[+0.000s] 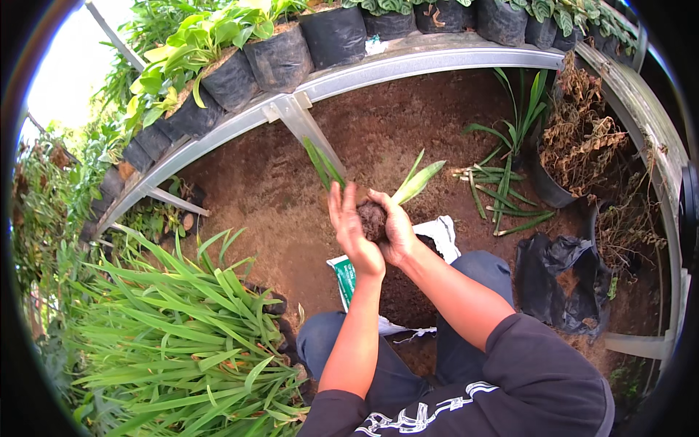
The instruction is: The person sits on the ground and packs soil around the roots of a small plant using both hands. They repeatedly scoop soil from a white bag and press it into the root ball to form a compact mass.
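A round, dark root ball of soil [372, 220] is cupped between my two hands above the bag. My left hand [355, 237] presses against its left side with the fingers stretched out. My right hand [397, 229] curves around the right side. Long green leaves [418, 184] stick out beyond my right hand, and more narrow leaves [323, 163] show past my left fingertips; where they join the soil is hidden. Below, between my knees, lies an opened white and green plastic bag [344, 278] bearing writing, with dark potting soil [410, 297] inside.
Strappy-leaved plants [185, 333] crowd the left side. Cut green leaves [499, 188] lie on the ground at right, near a pot of dried plants [581, 136] and a crumpled black plastic bag [562, 278]. A metal-edged bench [437, 57] holding black grow bags [333, 37] curves across the back.
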Motion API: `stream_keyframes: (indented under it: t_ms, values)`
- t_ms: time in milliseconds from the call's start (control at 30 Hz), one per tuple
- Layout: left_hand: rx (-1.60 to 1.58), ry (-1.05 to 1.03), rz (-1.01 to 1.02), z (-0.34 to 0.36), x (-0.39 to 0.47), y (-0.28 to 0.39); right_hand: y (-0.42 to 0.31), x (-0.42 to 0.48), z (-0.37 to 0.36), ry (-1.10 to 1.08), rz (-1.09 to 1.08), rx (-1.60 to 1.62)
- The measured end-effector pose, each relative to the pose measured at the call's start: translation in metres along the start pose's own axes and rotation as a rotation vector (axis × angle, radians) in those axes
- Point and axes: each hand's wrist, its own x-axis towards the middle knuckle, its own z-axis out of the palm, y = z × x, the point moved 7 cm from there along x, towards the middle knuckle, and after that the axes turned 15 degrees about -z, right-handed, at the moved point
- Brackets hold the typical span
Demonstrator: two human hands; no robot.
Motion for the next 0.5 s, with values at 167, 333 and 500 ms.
stream_keyframes:
  t_ms: [167,333,500]
  values:
    - [-0.597,-0.007,-0.503,-0.004,-0.003,-0.014,-0.010,-0.020,0.019,-0.157,-0.356,-0.381]
    - [-0.565,-0.244,-0.244,-0.016,-0.009,-0.009,-0.010,-0.046,0.033,-0.342,-0.607,-0.681]
    - [-0.385,-0.234,-0.184,-0.006,-0.016,0.005,-0.015,-0.055,0.023,-0.210,-0.636,-0.660]
